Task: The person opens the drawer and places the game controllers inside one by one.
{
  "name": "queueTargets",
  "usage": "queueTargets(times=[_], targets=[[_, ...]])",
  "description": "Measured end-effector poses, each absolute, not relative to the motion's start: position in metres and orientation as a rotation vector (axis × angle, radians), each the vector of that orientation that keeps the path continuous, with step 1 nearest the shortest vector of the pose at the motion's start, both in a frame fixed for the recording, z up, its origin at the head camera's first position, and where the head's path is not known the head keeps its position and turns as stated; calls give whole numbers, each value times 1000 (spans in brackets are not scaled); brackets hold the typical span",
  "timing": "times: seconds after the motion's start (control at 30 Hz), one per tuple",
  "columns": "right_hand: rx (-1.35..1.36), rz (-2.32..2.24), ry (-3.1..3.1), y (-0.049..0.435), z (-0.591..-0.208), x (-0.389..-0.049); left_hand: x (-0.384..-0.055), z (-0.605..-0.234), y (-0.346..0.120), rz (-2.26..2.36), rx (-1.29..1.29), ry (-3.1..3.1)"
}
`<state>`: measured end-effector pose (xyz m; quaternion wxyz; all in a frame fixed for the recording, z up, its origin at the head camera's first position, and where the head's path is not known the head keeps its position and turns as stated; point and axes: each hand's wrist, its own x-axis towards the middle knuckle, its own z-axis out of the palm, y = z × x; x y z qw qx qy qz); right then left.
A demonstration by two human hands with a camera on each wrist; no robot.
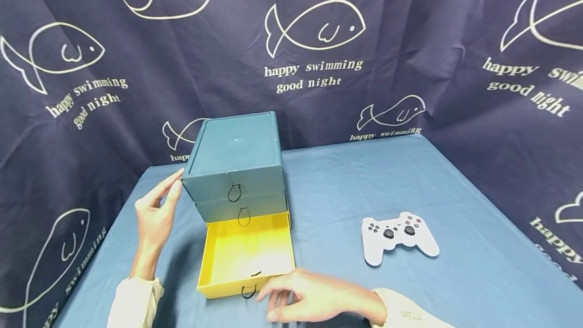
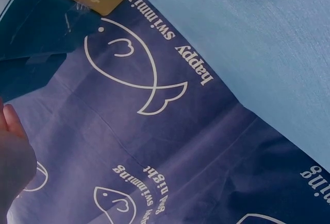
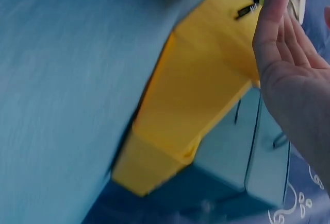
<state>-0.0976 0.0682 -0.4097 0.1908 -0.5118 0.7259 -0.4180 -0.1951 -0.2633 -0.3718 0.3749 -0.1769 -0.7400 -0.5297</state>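
A teal drawer cabinet (image 1: 234,146) stands on the table, its two upper drawers closed, each with a thin dark loop pull. Its yellow bottom drawer (image 1: 248,247) is pulled out toward me, with a black loop pull (image 1: 248,292) on the front panel. My left hand (image 1: 157,214) touches the cabinet's upper left front corner with fingers extended. Beside the right end of the drawer's front is my right hand (image 1: 302,295), fingers loosely bent and holding nothing. In the right wrist view, the same hand (image 3: 296,64) overlaps the yellow drawer (image 3: 191,90) near its front.
A white game controller (image 1: 398,237) lies on the right part of the blue-covered table (image 1: 332,191). Dark blue curtains (image 1: 314,100) with white fish drawings and lettering hang behind the table and along both sides. The cabinet stands close to the back curtain.
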Motion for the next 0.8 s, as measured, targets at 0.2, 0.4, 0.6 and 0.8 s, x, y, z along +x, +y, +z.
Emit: queueTargets(times=[0.2,0.4,0.6,0.8], targets=[[-1431,-1245,2116,106,-399,-102,-197,-371,-262,-1347,-469,-1880],[-1298,-1389,2267,152,-399,-108,-197,-373,-263,-1353,-456,-1891],[-1204,-1508,2427,201,-405,-106,-196,-373,-263,-1367,-452,-1897],[-981,-1563,2795,251,-408,-101,-196,-370,-262,-1369,-467,-1886]])
